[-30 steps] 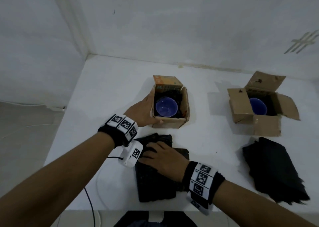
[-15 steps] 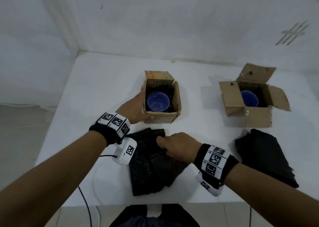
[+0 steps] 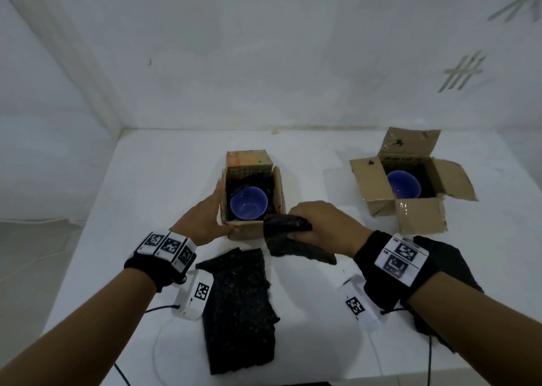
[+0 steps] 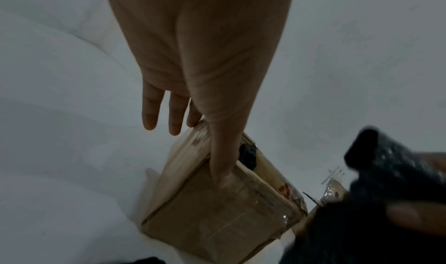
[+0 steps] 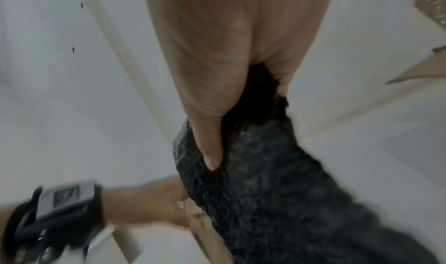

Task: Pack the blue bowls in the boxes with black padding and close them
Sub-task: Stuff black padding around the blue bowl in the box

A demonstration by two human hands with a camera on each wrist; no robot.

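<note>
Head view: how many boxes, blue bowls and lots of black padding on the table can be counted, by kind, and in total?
Boxes: 2, left box, right box
Blue bowls: 2, left bowl, right bowl
Black padding: 3, held piece, near pile, right pile
Total: 7

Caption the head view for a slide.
Left hand steadies the near box holding a blue bowl while right hand lifts a black padding sheet.
</note>
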